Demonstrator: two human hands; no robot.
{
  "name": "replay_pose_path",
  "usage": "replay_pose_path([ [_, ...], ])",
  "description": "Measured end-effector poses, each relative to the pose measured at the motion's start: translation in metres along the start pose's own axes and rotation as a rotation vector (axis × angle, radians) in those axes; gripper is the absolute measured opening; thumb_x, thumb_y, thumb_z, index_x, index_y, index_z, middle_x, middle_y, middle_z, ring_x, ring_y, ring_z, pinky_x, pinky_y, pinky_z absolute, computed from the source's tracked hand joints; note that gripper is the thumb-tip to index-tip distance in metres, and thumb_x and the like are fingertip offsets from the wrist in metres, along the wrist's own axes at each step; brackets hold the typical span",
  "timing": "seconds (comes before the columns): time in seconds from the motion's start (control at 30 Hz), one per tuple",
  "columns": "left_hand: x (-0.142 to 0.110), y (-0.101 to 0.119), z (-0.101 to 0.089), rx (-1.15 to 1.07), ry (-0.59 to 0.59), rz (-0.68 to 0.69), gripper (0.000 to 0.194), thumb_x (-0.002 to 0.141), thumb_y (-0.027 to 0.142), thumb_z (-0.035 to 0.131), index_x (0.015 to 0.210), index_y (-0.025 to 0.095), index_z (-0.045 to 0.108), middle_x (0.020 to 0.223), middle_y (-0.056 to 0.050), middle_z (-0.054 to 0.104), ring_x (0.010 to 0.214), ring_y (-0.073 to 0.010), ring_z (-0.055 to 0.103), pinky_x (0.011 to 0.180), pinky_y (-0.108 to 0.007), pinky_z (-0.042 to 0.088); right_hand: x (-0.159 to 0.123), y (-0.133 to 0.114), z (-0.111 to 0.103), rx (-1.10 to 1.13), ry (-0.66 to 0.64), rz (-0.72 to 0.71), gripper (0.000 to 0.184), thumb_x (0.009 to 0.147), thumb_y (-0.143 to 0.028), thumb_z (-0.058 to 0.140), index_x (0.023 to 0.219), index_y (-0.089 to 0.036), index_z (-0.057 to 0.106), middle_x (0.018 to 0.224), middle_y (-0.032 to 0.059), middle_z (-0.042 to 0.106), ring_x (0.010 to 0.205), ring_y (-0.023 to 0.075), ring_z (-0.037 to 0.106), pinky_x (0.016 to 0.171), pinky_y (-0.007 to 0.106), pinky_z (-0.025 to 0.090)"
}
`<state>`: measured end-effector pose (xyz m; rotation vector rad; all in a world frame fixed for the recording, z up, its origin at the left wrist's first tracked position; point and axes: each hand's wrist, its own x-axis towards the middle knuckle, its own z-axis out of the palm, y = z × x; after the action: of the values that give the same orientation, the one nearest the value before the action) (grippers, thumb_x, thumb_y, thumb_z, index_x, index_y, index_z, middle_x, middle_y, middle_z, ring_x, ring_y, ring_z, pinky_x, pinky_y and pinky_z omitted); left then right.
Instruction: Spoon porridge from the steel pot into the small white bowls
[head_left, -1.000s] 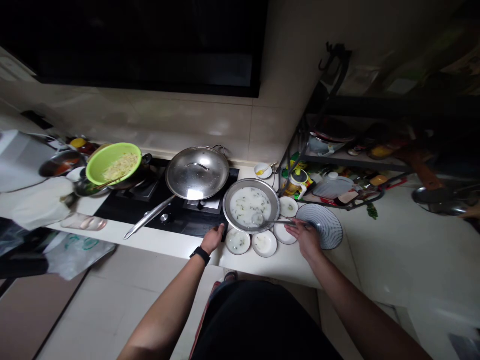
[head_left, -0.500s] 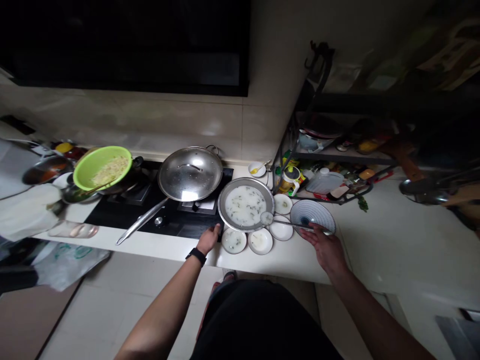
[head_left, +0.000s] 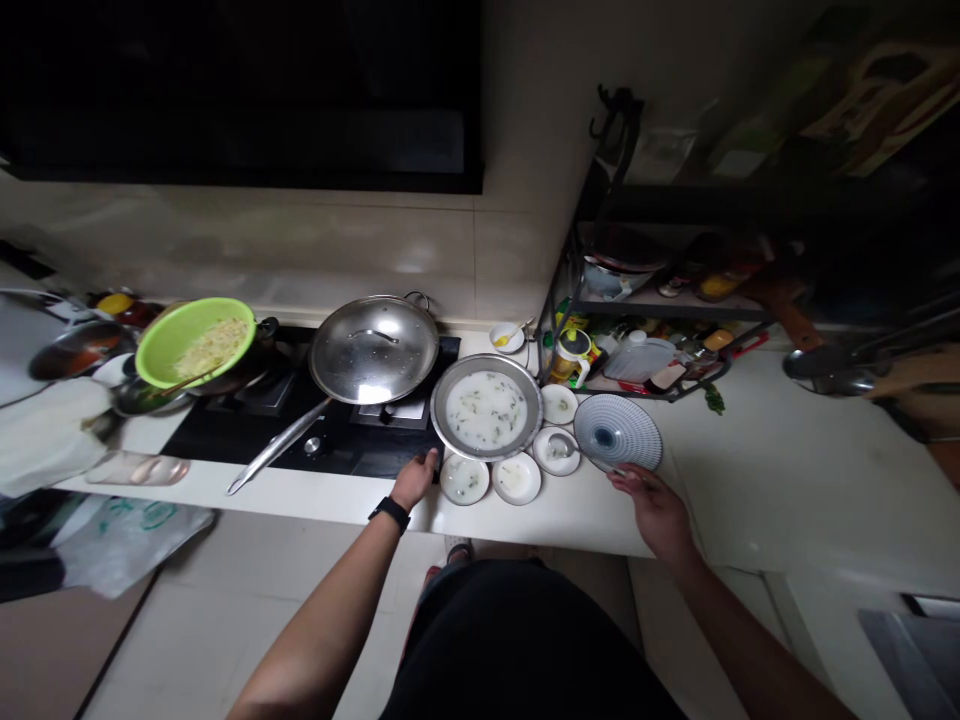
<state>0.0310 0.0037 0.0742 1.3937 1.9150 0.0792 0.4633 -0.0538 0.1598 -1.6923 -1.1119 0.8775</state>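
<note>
Crowded bench (head_left: 577, 520) on my feed

Going big to small: the dark rack (head_left: 667, 308) stands over on my right, loaded with odds and ends, and the black hob (head_left: 367, 445) takes up the left half. A lidded pan (head_left: 375, 360) sits on the hob, long handle angled to the near left. Just right of it I've got the steel basin (head_left: 439, 410), full of milky liquid (head_left: 486, 410) with green bits. The green bowl (head_left: 154, 350) of pale shreds is way off left; the blue bowl (head_left: 630, 425) is right of the basin.

My left grip (head_left: 413, 482) is by the basin's near-left side at the hob's corner, and honestly I can't tell if it's holding anything or just resting. My right grip (head_left: 656, 500) is closed around the handle of the ladle (head_left: 559, 447). Four little dishes (head_left: 553, 469) hug the basin, and the scoop is in or right above the nearer of the two on the right.
</note>
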Motion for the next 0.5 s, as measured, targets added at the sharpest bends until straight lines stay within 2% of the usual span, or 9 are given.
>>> replay_pose_path([
  [0.13,-0.001,0.001,0.000,-0.016,-0.003,-0.004,0.067,0.103,0.057,0.022,0.101,0.013,0.073,0.112,-0.022,0.076,0.114,-0.0323,0.069,0.093,-0.036,0.049,-0.010,-0.003,-0.004,-0.368,-0.261,-0.474,0.029,0.095,-0.043,0.058,0.105,-0.025,0.078,0.111,0.0092,0.078,0.103,0.0261,0.075,0.096,0.042,0.060],
  [0.23,-0.003,0.001,-0.001,-0.039,-0.001,-0.009,0.066,0.103,0.057,0.023,0.101,0.012,0.073,0.113,-0.022,0.076,0.114,-0.0320,0.069,0.093,-0.035,0.049,-0.015,-0.011,-0.002,-0.473,-0.374,-0.671,0.029,0.097,-0.030,0.053,0.114,-0.026,0.076,0.120,0.0076,0.076,0.107,0.0236,0.074,0.098,0.039,0.059],
  [0.37,-0.004,0.001,0.000,-0.057,0.016,-0.021,0.065,0.103,0.056,0.025,0.105,0.012,0.072,0.115,-0.021,0.076,0.117,-0.0315,0.068,0.093,-0.034,0.049,-0.008,-0.029,0.023,-0.441,-0.359,-0.689,0.032,0.100,-0.027,0.049,0.120,-0.026,0.074,0.123,0.0080,0.074,0.112,0.0236,0.071,0.102,0.040,0.056],
  [0.5,-0.005,0.000,0.001,-0.060,0.018,-0.022,0.063,0.103,0.056,0.026,0.104,0.012,0.072,0.112,-0.021,0.076,0.114,-0.0314,0.069,0.093,-0.034,0.049,0.016,-0.036,0.064,-0.321,-0.289,-0.613,0.031,0.102,-0.035,0.048,0.111,-0.024,0.075,0.115,0.0100,0.076,0.111,0.0258,0.071,0.101,0.044,0.056],
])
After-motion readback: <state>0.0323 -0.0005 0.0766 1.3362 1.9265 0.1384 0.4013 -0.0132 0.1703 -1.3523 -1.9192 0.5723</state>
